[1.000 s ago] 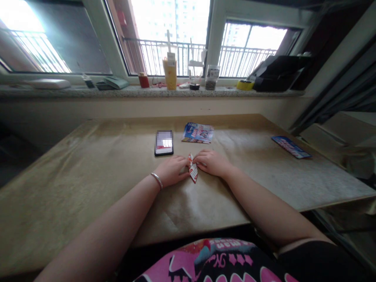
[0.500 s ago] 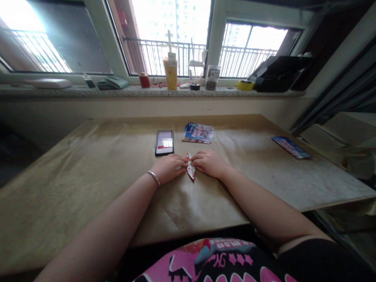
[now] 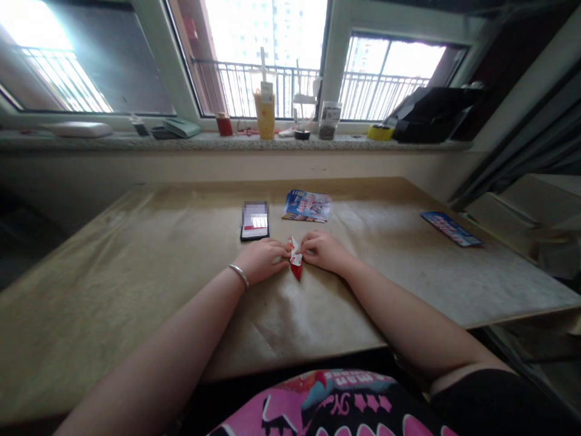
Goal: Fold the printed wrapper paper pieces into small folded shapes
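A small folded paper, red and white and pointed at both ends, lies on the table between my hands. My left hand, with a silver bangle at the wrist, holds the paper's left edge with closed fingers. From the other side, my right hand pinches the paper's right edge, its thumb and fingertips together at a folded-over flap. Part of the paper is hidden by my fingertips. Just beyond my left hand lies a phone with its screen lit.
A stack of printed leaflets lies past the paper, and another leaflet is at the right of the table. On the windowsill stand a yellow drink cup, a clear cup and yellow tape.
My right fingers have drawn slightly right with the paper's edge. A flap on the lower half has turned up, and the red face now shows at the near tip.
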### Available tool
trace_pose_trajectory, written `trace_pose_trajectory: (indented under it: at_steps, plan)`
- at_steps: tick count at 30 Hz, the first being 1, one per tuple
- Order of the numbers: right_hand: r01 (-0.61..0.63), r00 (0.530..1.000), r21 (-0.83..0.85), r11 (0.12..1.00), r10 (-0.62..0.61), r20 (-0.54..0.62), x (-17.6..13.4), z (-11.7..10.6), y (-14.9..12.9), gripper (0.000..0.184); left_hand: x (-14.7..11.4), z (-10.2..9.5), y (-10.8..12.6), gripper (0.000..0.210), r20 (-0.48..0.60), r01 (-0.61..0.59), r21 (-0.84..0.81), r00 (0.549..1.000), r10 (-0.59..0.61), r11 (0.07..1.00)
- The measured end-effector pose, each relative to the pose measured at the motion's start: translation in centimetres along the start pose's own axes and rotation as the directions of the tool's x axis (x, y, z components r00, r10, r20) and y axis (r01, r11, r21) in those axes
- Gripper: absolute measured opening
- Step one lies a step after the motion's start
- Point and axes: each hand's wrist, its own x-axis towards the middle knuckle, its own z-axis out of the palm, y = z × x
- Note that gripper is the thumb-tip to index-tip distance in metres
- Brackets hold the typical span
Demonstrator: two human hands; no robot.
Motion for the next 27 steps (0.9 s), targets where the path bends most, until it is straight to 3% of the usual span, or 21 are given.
trace_pose_trajectory:
  at_steps: [7,14,21,27]
  plan:
    - [-0.049,0.999,-0.013,0.999,0.049,-0.012,-0.1,0.2,-0.5,0.014,0.2,0.2,0.7,0.021,-0.061,-0.035,0.114,0.997,0.042,0.993]
    - [0.014,0.999,-0.107,0.994,-0.008,0.054,0.0,-0.7,-1.5,0.016,0.6,0.3,1.4,0.018,-0.075,-0.122,0.365,0.984,0.16,0.923]
    - [0.144,0.986,-0.238,0.961,-0.12,0.115,0.0,-1.3,-1.9,0.016,0.7,0.8,1.5,0.012,-0.116,-0.025,0.332,0.991,0.067,0.943]
    - [0.148,0.985,-0.31,0.939,-0.111,0.135,0.1,-1.5,-2.1,0.014,0.9,1.1,1.3,0.013,-0.098,-0.012,0.313,0.994,0.045,0.95]
